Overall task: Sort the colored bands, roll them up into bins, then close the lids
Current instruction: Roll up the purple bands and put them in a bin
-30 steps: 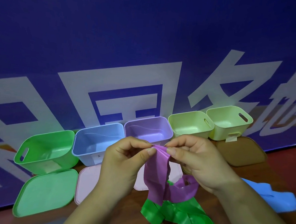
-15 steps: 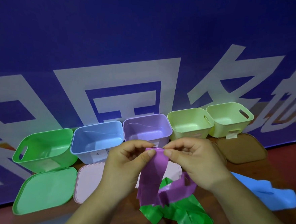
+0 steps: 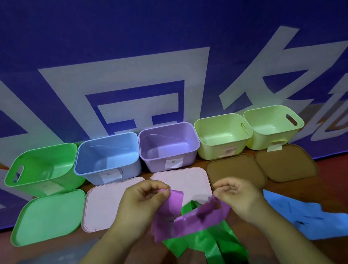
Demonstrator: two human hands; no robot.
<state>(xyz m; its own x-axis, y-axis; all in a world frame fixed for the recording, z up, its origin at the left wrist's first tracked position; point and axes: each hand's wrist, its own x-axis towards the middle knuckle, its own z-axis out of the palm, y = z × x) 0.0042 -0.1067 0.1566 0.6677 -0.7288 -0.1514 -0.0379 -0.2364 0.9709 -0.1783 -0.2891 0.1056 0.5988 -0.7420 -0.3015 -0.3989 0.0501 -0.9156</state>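
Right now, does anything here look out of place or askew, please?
The green bin at the row's left end looks tipped, its opening leaning toward the blue bin, which stands upright.

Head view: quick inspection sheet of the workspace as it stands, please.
Surface: reddish-brown table, dimly lit.
Job's things: five empty bins in a row: green bin, blue bin, purple bin, two yellow-green bins; a lid lies before each; green bands under the hands; blue band at right.
Clutter: nothing seen.
Hands: left hand pinches one end of the purple band; right hand holds it further along.
Cables: nothing seen.
Surroundings: blue banner with white characters behind the bins.
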